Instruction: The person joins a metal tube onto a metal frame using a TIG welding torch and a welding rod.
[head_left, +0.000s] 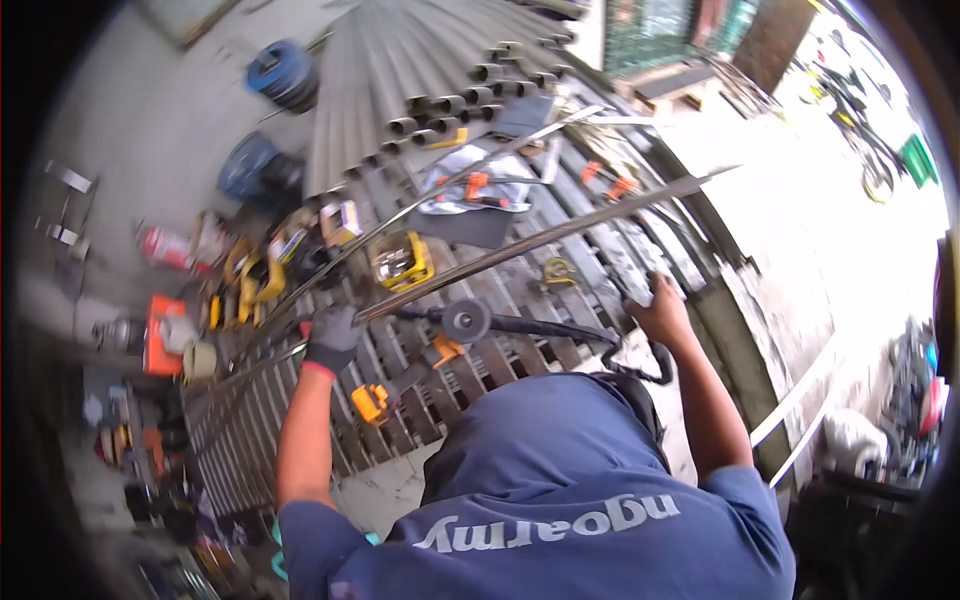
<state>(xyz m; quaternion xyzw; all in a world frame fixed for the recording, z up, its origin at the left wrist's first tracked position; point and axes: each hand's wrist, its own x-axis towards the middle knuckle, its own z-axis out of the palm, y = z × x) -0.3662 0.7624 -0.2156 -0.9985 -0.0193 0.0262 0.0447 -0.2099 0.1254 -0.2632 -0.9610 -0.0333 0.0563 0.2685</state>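
Observation:
My left hand (332, 340), in a grey glove with a red cuff, is closed at the near end of a long metal bar (530, 243). The bar slants up to the right across the slatted metal table (415, 385). Bare and with its fingers apart, my right hand (660, 312) is over the table's right side, near a black cable (560, 328). Between the hands lies an angle grinder with a grey disc (466, 321) and an orange-yellow part. A yellow battery-like block (371, 403) sits nearer my body.
Beyond the bar are a yellow box (401, 261), a tape measure (558, 270), orange clamp-like tools (477, 186) and stacked metal tubes (385, 60). Blue containers (281, 72) stand at the left. A motorcycle (866, 135) is at the upper right.

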